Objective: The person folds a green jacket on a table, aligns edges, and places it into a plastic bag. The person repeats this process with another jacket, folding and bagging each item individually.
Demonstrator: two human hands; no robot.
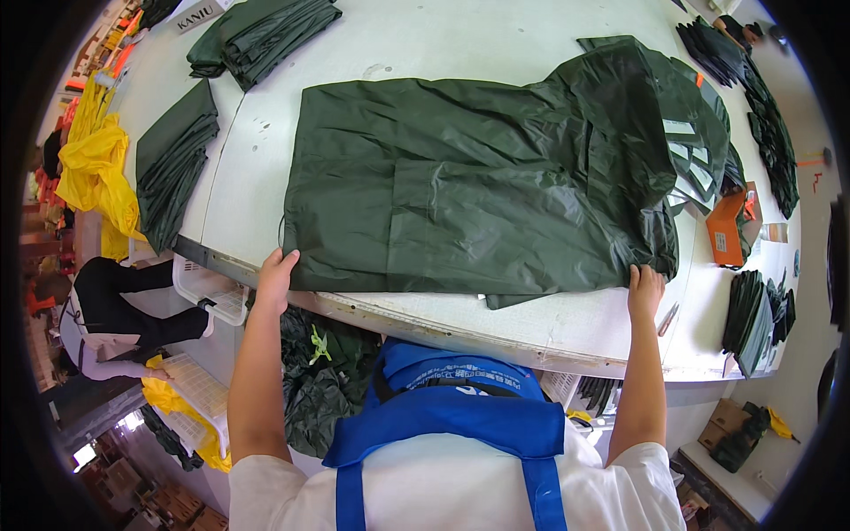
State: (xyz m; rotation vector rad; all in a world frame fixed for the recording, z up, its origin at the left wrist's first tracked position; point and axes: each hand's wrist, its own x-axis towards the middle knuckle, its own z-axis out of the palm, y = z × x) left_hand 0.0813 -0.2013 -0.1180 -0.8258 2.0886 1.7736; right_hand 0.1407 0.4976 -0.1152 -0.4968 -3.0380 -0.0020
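A dark green raincoat (478, 203) of thin, shiny waterproof cloth lies spread flat across the white table, its narrower, bunched part toward the right. At its near left corner, my left hand (278, 276) pinches the edge between thumb and fingers. My right hand (645, 288) grips the near edge close to the right end, its fingertips partly hidden by the cloth. Both forearms reach up from the lower edge of the view. A small flap of green cloth sticks out below the near edge, right of the middle.
Folded green garments (177, 164) stack at the left, with more (257, 40) at the far left. An orange box (726, 232) and a small cutting tool (668, 319) lie at the right. A co-worker (124, 310) bends beside white crates (211, 290). Yellow cloth (99, 168) hangs at the left.
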